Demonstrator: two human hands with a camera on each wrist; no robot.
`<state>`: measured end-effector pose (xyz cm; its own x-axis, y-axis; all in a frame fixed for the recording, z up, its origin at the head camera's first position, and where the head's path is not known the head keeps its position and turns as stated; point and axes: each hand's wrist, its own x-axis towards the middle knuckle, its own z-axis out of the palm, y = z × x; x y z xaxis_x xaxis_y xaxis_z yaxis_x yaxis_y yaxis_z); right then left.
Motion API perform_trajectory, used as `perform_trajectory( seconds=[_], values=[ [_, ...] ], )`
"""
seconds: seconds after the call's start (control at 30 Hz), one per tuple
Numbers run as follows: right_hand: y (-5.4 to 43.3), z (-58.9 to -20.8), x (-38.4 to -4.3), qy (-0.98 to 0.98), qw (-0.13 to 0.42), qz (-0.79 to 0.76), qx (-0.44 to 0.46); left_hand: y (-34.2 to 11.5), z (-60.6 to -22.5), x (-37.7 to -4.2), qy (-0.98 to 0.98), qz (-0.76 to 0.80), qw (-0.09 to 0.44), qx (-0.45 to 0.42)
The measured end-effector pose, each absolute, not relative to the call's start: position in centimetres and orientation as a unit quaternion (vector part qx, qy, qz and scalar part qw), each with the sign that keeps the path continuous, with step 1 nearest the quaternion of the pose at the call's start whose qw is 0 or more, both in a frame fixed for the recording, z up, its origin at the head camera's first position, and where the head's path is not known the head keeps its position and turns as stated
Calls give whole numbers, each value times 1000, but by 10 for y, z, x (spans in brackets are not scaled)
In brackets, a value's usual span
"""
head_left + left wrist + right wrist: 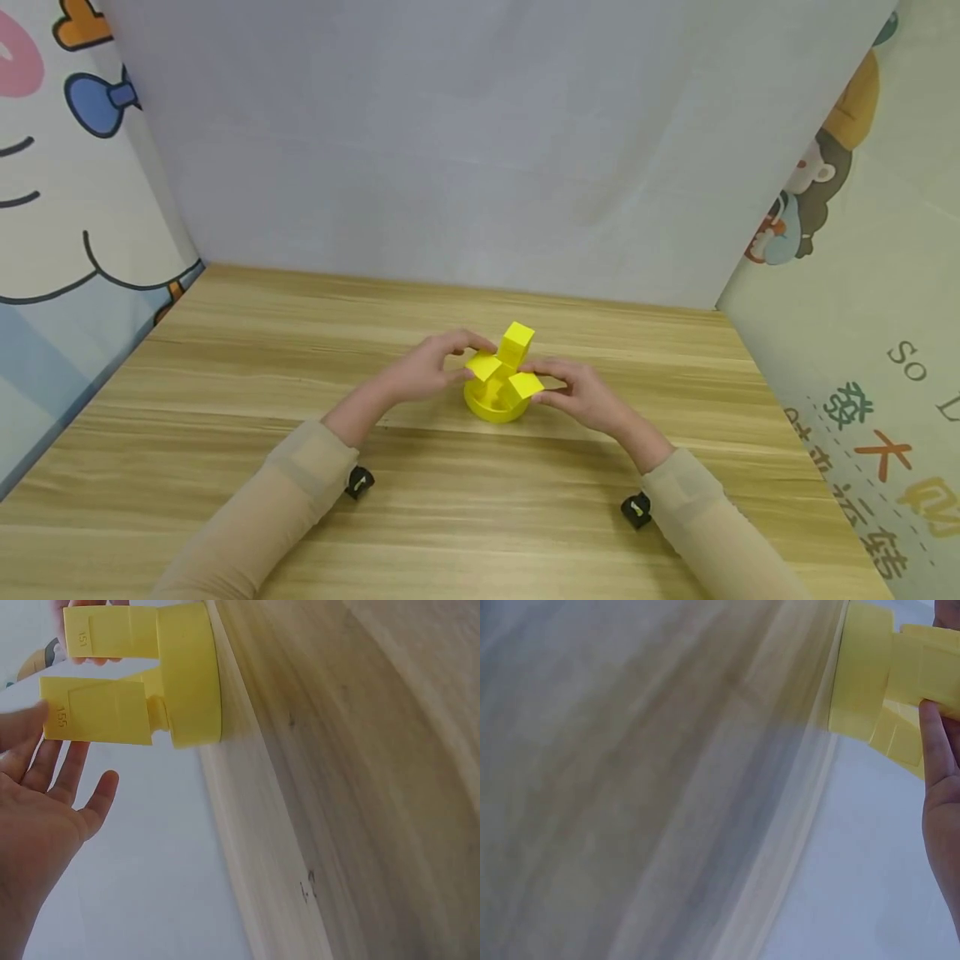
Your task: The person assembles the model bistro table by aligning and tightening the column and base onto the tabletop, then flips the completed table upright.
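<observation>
A yellow round base (495, 413) stands on the table, with three upright yellow blocks rising from it. My left hand (429, 367) pinches the left block (483, 365) near its top, between thumb and fingers. In the left wrist view that block (105, 711) bears the number 155, and the one beyond it (124, 632) reads 151. The right block (527, 385) is held at its upper end by my right hand (581, 396). Behind these two, the rear block (517, 340) is untouched. The right wrist view shows the base's side (861, 671) low against the table.
The wood-grain table (420, 533) reaches back to a pale curtain (450, 150). Cartoon-printed panels stand at the left (90, 200) and right (862, 333). A small black device (360, 482) sits at the left wrist, another (637, 510) at the right.
</observation>
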<state>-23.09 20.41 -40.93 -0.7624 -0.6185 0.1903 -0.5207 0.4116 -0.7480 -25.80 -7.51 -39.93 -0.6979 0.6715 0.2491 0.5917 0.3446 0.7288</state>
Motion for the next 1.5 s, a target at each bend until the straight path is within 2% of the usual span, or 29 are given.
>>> perform_trajectory(
  seconds=[0.3, 0.53, 0.97, 1.07, 1.3, 1.5],
  values=[
    [201, -409, -229, 846, 56, -419, -326, -70, -405, -252, 827, 413, 16, 381],
    [193, -389, -215, 847, 59, -417, -324, -67, -411, -254, 826, 430, -13, 364],
    [206, -411, -231, 841, 58, -426, -328, -87, -410, -262, 821, 439, 17, 366],
    [206, -412, -232, 839, 63, -432, -324, -84, -410, -260, 828, 443, 18, 342],
    [205, -410, -231, 842, 61, -428, -324, -67, -410, -253, 869, 445, -9, 217],
    [205, -412, -232, 840, 56, -426, -330, -66, -408, -253, 866, 445, -5, 227]
  ],
)
